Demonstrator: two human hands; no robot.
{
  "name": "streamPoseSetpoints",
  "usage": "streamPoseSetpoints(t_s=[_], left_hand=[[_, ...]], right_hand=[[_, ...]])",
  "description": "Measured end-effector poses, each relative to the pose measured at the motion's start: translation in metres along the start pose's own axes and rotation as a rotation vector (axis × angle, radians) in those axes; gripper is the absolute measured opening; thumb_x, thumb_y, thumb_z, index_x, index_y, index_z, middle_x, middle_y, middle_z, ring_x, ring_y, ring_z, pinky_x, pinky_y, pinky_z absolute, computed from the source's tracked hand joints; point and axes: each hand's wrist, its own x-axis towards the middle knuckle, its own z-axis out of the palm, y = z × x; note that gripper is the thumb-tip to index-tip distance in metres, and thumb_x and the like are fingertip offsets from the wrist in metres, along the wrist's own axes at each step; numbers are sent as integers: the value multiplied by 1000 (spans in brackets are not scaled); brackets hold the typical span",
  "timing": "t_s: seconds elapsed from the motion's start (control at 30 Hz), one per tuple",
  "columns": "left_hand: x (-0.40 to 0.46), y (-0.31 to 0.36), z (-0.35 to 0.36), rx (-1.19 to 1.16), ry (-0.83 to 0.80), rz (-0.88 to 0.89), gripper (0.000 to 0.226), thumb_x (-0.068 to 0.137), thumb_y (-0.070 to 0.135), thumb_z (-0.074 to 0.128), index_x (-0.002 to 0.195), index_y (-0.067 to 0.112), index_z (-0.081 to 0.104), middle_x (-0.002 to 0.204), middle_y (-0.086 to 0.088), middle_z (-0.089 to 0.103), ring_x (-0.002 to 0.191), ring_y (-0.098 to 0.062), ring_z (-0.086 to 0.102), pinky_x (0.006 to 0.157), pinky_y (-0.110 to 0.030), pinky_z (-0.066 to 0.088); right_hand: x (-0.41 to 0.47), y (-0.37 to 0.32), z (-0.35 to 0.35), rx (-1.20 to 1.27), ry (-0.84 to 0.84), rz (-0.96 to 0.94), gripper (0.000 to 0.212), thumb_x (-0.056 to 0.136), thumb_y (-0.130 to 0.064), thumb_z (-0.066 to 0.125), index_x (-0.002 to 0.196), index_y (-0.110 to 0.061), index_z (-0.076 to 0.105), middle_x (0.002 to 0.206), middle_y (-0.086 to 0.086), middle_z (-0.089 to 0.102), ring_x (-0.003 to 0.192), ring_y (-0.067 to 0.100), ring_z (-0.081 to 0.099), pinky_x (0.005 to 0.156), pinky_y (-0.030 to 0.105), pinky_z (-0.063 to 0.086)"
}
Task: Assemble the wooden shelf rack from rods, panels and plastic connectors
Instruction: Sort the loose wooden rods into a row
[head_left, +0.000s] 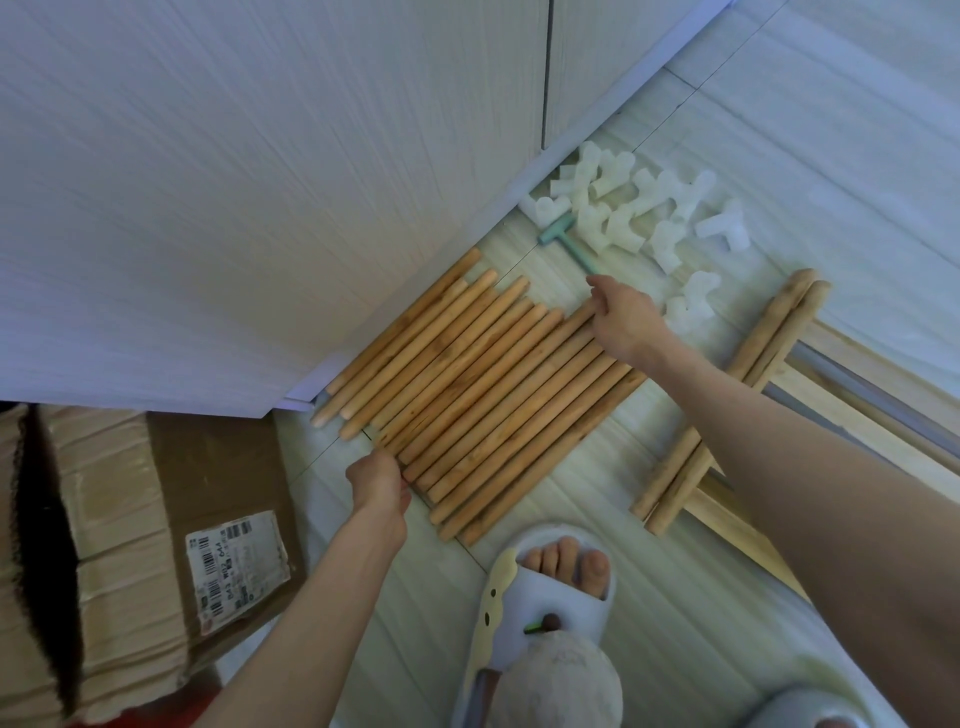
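Note:
Several wooden rods (483, 389) lie side by side in a diagonal row on the pale floor, next to a white cabinet. My left hand (379, 486) grips the near ends of the rods at the row's lower left. My right hand (623, 322) holds the far ends at the upper right, fingers curled over them. A heap of white plastic connectors (639, 208) lies beyond the rods. A small teal mallet (563, 239) sits by the heap. Further rods (737, 395) lie crossed over flat wooden panels (841, 410) at the right.
An opened cardboard box (156, 519) with a shipping label sits at the lower left. The white cabinet front (234, 182) fills the upper left. My foot in a slipper (550, 587) stands just below the rod row.

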Motion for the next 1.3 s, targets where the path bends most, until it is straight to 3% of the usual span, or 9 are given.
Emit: streamPoseSetpoints(t_s=[0.1, 0.23, 0.37, 0.67, 0.8, 0.97, 1.1, 1.23, 1.3], left_hand=[[-2, -4, -3, 4, -7, 8, 39, 100, 14, 26, 133, 7, 45, 125, -15, 52, 110, -25, 51, 98, -40, 37], [-4, -2, -6, 18, 41, 30, 41, 99, 14, 27, 137, 5, 40, 117, -12, 51, 106, -24, 50, 96, -40, 38], [-27, 2, 5, 96, 134, 313, 33, 100, 16, 34, 132, 8, 39, 133, -11, 47, 108, -22, 47, 88, -29, 36], [-108, -15, 102, 510, -402, 663, 30, 96, 11, 42, 126, 7, 44, 127, -12, 49, 96, -15, 47, 74, -20, 35], [-123, -46, 132, 916, -607, 854, 48, 95, 18, 47, 140, 11, 34, 144, -12, 36, 130, -24, 37, 105, -32, 31], [-116, -81, 146, 1185, -765, 799, 85, 95, 30, 53, 149, 17, -11, 157, -13, -3, 145, -27, 4, 115, -36, 11], [-103, -104, 157, 1362, -721, 944, 80, 99, 23, 40, 144, 12, -26, 155, -14, -3, 140, -29, 15, 112, -34, 18], [-97, -109, 168, 1395, -674, 1040, 76, 100, 16, 34, 141, 11, -30, 150, -16, 5, 133, -32, 25, 108, -33, 24], [-101, -104, 185, 1416, -643, 1091, 74, 101, 18, 33, 142, 8, -27, 150, -18, 9, 131, -34, 27, 107, -37, 27]], right_hand=[[-5, 3, -2, 22, 15, -2, 47, 97, -8, 27, 144, -8, 32, 146, 12, 40, 134, 28, 35, 107, 31, 29], [-20, 10, -12, 77, 109, 23, 45, 97, -7, 27, 141, -9, 37, 140, 13, 46, 128, 28, 42, 101, 31, 35], [-53, 29, -37, 12, 78, 72, 41, 100, -14, 28, 139, -12, 41, 138, 13, 49, 123, 30, 47, 95, 29, 36], [-172, 96, -137, -419, -131, 147, 40, 101, -23, 33, 139, -15, 40, 135, 10, 53, 123, 28, 48, 97, 30, 36], [-223, 142, -153, -507, -117, 164, 42, 100, -33, 32, 139, -19, 38, 133, 5, 55, 122, 24, 49, 92, 29, 38], [-259, 203, -93, -500, -113, 171, 78, 91, -56, 41, 150, -24, 1, 158, 2, 4, 145, 23, 7, 115, 43, 18], [-256, 227, -29, -559, -129, 177, 95, 80, -76, 34, 146, -30, -18, 150, 5, -31, 139, 31, -26, 112, 59, 3], [-249, 232, -17, -609, 24, 133, 76, 87, -65, 9, 147, -21, 26, 150, 19, 26, 135, 44, 27, 95, 67, 35], [-239, 245, -24, -619, 13, 146, 75, 88, -65, 7, 151, -26, 4, 155, 18, 6, 140, 45, 11, 101, 68, 26]])
